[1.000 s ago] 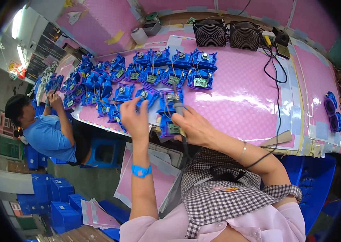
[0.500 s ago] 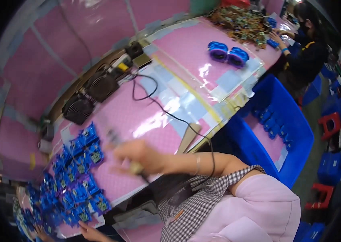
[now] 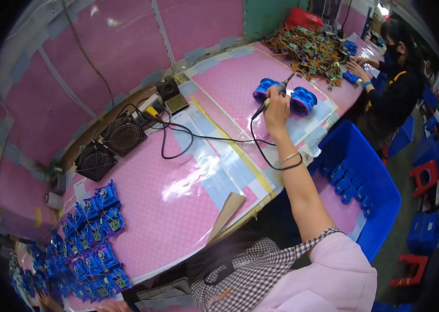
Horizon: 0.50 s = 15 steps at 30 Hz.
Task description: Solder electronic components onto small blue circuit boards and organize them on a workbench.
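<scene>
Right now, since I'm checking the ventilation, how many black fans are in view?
2: one fan sits on the pink bench just beyond the blue assemblies; the other fan is beside it, to its right. Others could be hidden.

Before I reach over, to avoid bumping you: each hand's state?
Left hand: cut off at the lower edge; cannot be told.
Right hand: closed around the soldering iron.

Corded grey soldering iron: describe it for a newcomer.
On the pink-covered workbench, find two squat, purple-rimmed blue parts. Between them in view, the right hand grips the slim grey soldering iron, the only pen-shaped thing there, trailing a black cord.
</scene>
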### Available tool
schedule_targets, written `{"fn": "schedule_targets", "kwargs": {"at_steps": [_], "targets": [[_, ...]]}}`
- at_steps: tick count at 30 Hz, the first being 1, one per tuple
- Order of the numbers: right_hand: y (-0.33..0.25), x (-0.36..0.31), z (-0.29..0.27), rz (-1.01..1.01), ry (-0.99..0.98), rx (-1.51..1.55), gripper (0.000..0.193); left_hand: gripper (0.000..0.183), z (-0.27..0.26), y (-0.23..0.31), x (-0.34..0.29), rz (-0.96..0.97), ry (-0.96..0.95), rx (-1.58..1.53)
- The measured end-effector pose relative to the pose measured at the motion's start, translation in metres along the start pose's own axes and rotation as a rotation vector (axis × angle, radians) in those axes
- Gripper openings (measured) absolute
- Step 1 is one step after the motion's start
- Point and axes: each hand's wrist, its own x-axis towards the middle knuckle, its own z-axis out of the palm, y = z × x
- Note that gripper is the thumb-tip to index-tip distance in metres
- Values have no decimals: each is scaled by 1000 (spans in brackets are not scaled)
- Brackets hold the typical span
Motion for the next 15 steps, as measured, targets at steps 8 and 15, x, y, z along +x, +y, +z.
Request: {"fn": "schedule_targets", "kwargs": {"at_steps": [8, 15], "targets": [[13, -7, 12, -115, -74, 220, 14, 20, 69, -82, 37, -222, 135, -597], [-73, -53, -53, -114, -230, 715, 24, 16, 78, -147, 71, -310, 559, 207]]}}
